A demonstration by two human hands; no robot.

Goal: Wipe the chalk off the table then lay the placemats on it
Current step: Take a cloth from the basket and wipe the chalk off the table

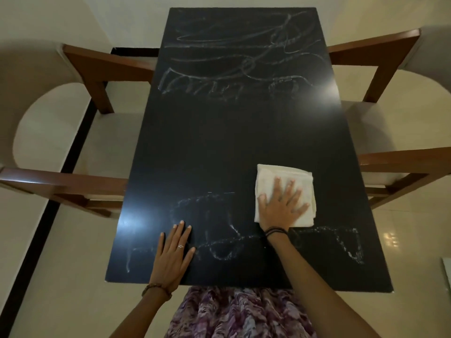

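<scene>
**Cloth flat under the right hand, chalk on the worktop**

The right hand [280,207] is pressing a folded cream cloth [284,178] near the right edge of the black rectangular worktop [219,142], fingers [277,185] spread straight, gripping nothing. The left hand [173,254] is lying flat by the near edge, fingers straight and together. White chalk scribbles [231,59] are covering the far end; fainter ones are lining the near edge.

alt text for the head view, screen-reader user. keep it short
A person's right hand presses a folded white cloth flat on a black table, while the left hand rests flat near the front edge. Chalk scribbles cover the far end and more chalk marks the near end; wooden chairs stand at both sides.
</scene>
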